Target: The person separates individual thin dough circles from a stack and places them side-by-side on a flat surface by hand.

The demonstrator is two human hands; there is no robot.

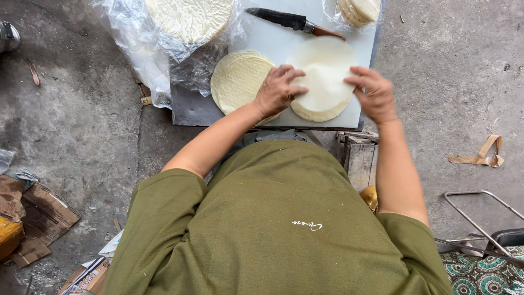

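A stack of thin round pale sheets (323,82) lies on a white cutting board (273,38). My left hand (277,90) rests its fingers on the stack's left edge. My right hand (375,94) pinches the right edge of the top sheet between fingertips. A second stack of yellowish patterned round sheets (240,79) sits just left of my left hand, partly under my wrist. A knife (295,23) with a dark blade and brown handle lies on the board beyond the stacks.
Clear plastic bags hold more round sheets at the top left (188,19) and top right (360,10). A wooden crate (359,155) stands under the board. Torn cardboard (38,218) lies on the concrete floor at left; a metal frame (480,218) is at right.
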